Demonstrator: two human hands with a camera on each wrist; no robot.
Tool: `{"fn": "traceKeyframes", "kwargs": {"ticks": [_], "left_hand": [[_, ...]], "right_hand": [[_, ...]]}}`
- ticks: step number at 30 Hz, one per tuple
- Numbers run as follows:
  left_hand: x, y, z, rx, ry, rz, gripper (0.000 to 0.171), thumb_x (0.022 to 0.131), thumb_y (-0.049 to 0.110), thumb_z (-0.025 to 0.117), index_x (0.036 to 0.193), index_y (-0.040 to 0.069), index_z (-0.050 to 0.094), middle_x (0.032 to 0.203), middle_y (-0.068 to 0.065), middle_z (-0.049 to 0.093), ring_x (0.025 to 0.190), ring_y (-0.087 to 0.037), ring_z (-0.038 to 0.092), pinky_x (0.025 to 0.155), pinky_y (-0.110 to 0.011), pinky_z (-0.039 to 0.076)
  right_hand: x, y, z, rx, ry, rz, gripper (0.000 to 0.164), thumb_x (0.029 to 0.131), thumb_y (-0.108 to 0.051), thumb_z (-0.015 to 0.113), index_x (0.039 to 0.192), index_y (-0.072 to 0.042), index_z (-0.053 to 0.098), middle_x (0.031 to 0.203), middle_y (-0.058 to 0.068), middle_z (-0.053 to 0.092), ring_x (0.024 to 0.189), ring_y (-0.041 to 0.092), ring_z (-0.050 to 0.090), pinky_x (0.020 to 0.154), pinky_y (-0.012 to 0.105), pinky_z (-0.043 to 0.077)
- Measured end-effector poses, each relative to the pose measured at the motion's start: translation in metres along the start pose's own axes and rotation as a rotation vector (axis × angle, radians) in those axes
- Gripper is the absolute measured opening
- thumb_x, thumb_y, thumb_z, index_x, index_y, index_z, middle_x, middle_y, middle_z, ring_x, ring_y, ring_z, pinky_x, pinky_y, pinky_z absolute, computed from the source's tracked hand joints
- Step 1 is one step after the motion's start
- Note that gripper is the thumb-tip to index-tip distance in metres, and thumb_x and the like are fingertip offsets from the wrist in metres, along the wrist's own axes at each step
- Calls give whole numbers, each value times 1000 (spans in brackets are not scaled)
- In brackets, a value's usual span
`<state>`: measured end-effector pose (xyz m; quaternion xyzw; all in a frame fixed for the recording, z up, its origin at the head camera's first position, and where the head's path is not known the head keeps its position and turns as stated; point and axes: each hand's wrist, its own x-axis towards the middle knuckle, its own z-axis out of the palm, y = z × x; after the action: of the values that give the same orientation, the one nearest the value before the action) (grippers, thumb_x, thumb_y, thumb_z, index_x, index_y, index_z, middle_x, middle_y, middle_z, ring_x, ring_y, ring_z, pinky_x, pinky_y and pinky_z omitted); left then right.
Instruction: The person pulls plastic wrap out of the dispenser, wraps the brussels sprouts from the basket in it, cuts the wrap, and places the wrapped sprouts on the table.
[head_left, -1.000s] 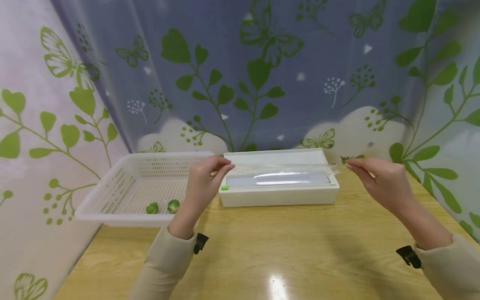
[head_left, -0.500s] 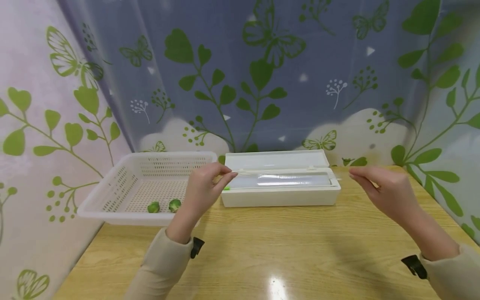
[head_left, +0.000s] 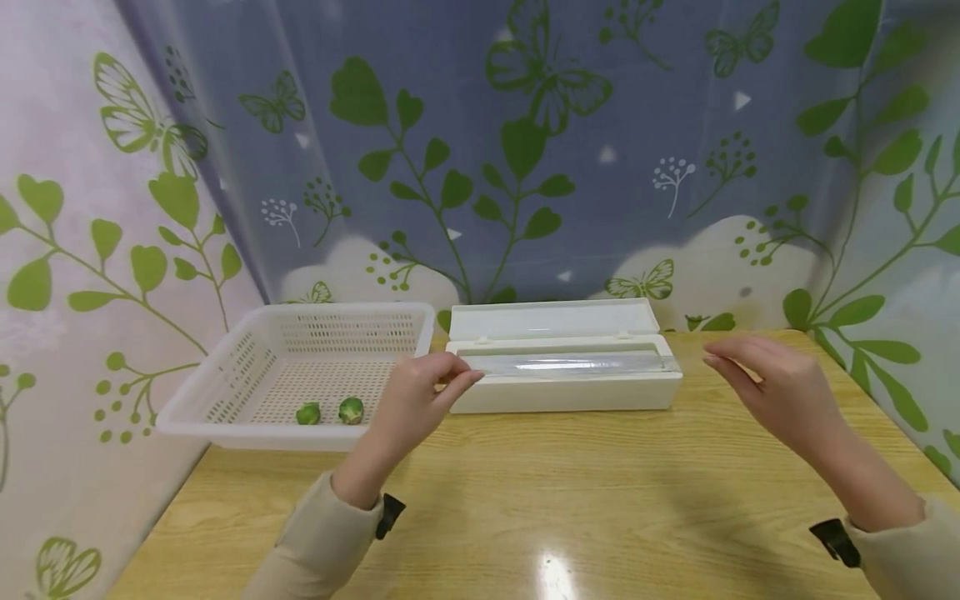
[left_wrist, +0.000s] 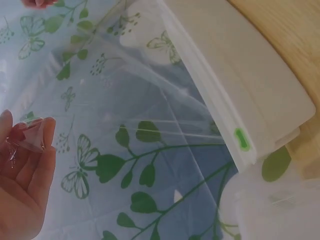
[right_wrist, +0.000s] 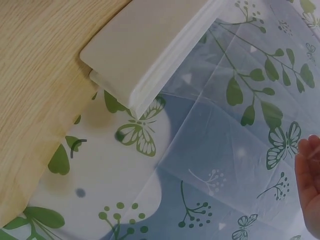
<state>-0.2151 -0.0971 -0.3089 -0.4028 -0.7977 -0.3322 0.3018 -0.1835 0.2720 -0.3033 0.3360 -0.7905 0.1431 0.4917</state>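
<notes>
A white cling film box (head_left: 562, 396) stands on the table with its lid (head_left: 555, 318) raised at the back. A glossy film roll lies inside. My left hand (head_left: 420, 396) pinches a gathered corner of clear cling film (left_wrist: 32, 136) between thumb and fingertips, just off the box's front left corner. To the right of the box, my right hand (head_left: 776, 379) pinches the film's other end, which is barely visible. In the left wrist view the sheet stretches from the hand to the box edge, beside a green slider (left_wrist: 242, 139).
At the left stands a white perforated basket (head_left: 187, 421) with two small green sprouts (head_left: 351, 410) near its front wall. The wooden table (head_left: 570, 492) extends in front of the box. A patterned curtain (head_left: 450, 167) hangs close behind.
Both hands have come slightly lower and nearer to me, the left more so. The film's edge has moved from above the box's back part toward its front rim.
</notes>
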Motion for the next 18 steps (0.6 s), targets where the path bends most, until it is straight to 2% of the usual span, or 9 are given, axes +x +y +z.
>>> {"fn": "traceKeyframes", "kwargs": {"ticks": [6,14,18], "left_hand": [[-10,5,7,3,-31,27,7,77,11,67,72,8,63,68,1,61,60,-7,55,56,-21,47],[-26,8,15,-50,-101,-15,7,79,10,66,73,8,64,70,2,61,62,-6,55,58,-21,47],[-33,8,20,-66,-126,-27,7,78,11,66,72,8,64,69,2,61,62,-5,54,58,-19,46]], "right_hand": [[-5,2,-1,34,-24,15,50,91,-41,42,73,-2,67,66,6,63,54,17,57,49,23,43],[-10,0,-1,193,-69,25,45,89,-39,46,71,-4,66,65,3,63,55,5,53,45,13,39],[-14,-3,-1,271,-107,11,39,88,-36,49,72,-5,66,65,1,62,55,1,51,44,12,36]]}}
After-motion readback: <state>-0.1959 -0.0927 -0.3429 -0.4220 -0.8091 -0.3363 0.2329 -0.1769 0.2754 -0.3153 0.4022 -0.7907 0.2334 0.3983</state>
